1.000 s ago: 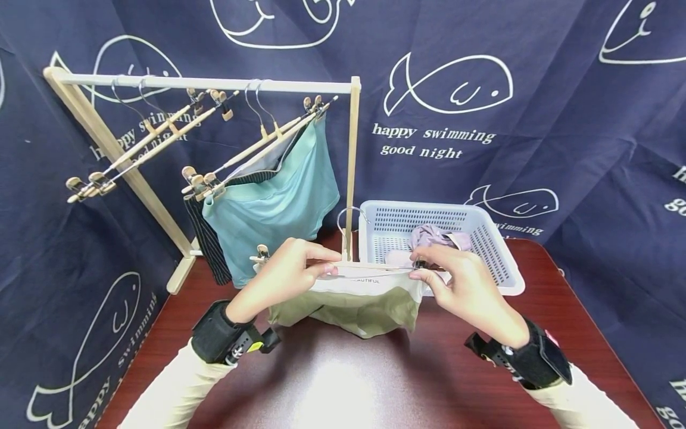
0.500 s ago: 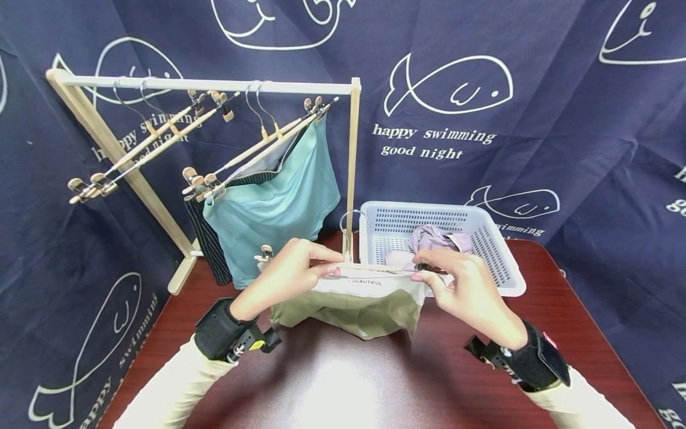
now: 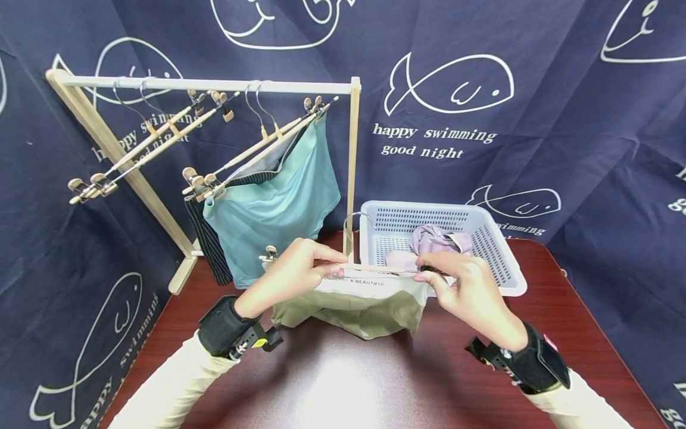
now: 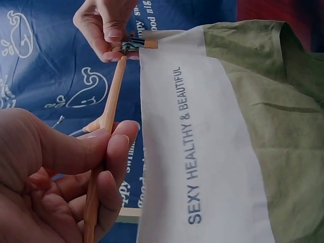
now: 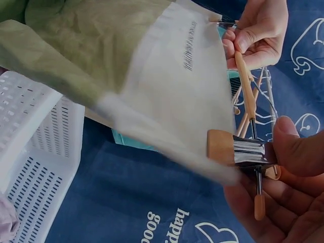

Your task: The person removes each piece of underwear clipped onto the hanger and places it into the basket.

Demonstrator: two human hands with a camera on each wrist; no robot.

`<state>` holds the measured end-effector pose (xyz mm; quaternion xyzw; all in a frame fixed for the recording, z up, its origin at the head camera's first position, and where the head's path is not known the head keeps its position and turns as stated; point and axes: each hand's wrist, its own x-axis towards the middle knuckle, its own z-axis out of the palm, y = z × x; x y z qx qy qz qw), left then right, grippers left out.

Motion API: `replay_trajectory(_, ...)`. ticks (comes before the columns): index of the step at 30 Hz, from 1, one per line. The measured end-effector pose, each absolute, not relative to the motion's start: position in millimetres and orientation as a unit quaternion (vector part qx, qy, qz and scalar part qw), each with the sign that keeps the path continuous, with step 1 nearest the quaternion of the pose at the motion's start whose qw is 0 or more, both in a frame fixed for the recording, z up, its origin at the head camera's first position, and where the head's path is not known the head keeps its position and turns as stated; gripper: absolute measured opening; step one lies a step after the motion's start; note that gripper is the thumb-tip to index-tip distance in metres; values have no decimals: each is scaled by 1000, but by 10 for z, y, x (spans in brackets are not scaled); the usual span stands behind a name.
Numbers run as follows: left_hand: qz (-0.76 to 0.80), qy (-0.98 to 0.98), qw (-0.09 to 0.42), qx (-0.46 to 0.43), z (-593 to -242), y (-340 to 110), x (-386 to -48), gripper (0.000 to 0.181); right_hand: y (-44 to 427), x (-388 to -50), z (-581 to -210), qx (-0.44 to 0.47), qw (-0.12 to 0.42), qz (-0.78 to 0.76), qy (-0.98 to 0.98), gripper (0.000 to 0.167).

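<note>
My left hand [image 3: 300,269] sits left of the frame's centre, thumb and fingers pinching the wooden bar of a clip hanger [image 3: 372,269]. My right hand [image 3: 470,281], right of centre, grips the clip [image 5: 248,150] at the hanger's right end between thumb and fingers. The hanger lies nearly level across the middle of the frame, its metal hook rising beside the rack's post. Below the bar hangs an olive garment [image 3: 370,313] with a white waistband, printed "SEXY HEALTHY & BEAUTIFUL". In the right wrist view the clip's wooden pad overlaps the waistband's corner; I cannot tell whether it bites the cloth.

Behind my right hand, right of centre, a pale blue basket [image 3: 511,274] stands on the reddish-brown bench [image 3: 429,375], with lavender cloth [image 3: 429,237] inside. At upper left, a wooden rack [image 3: 214,84] carries a teal garment [image 3: 284,205] and, behind it, a dark striped garment [image 3: 206,244], both on clip hangers; two bare hangers [image 3: 152,142] hang farther left. A navy curtain [image 3: 439,30] with white fish drawings fills the background. Black bands [image 3: 536,357] wrap both my wrists.
</note>
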<state>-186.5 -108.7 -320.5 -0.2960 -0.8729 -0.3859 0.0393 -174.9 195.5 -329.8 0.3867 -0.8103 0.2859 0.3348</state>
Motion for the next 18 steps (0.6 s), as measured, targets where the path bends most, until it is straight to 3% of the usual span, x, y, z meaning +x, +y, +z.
replay_trajectory(18, -404, -870, 4, -284, -3207, -1005, -1898, 20, 2000, -1756, -3321, 362, 337, 299, -816, 45)
